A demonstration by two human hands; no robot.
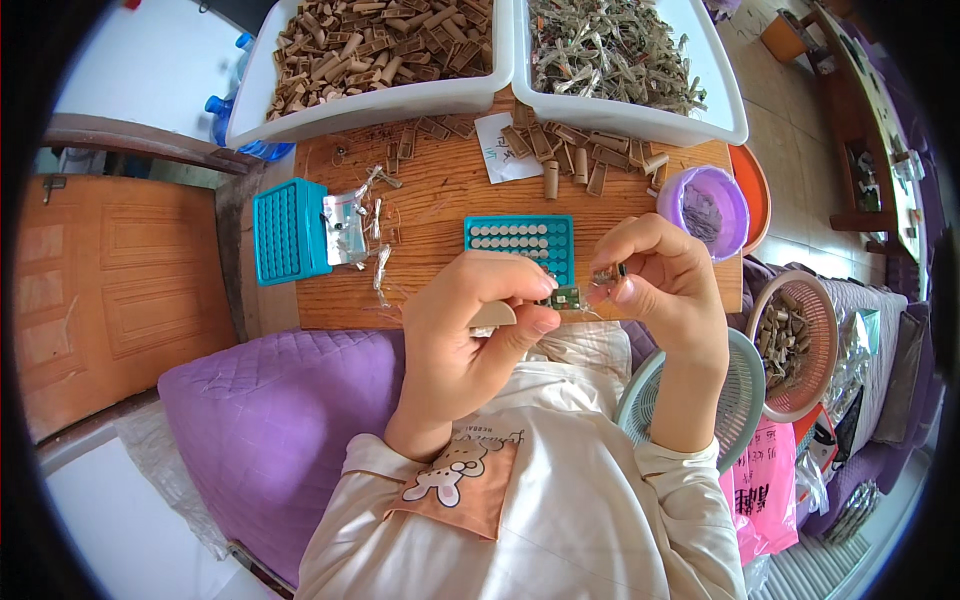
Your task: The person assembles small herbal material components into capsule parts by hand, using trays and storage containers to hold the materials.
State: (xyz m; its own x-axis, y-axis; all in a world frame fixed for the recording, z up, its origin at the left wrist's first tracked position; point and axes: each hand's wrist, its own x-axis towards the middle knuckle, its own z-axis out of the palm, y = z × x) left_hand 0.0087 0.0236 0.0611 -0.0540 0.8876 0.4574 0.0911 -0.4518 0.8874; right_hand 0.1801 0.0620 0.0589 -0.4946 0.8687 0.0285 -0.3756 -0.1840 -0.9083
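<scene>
Wooden table (pixel 340 305) under teal tray (pixel 562 242) | nearside of tray: left hand (pixel 455 335) pinches green circuit board (pixel 567 299) | right of tray: right hand (pixel 680 292) pinches small part (pixel 609 273) | fingertip grips, presumably for visibility

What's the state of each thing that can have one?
Left hand, holding green circuit board and tan piece
Right hand, pinching small dark component
Teal tray, partly filled with white discs
Left bin, heaped with brown casings
Right bin, heaped with wired parts
Pink basket, holding brown casings
Purple tub, holding pale pieces
</scene>
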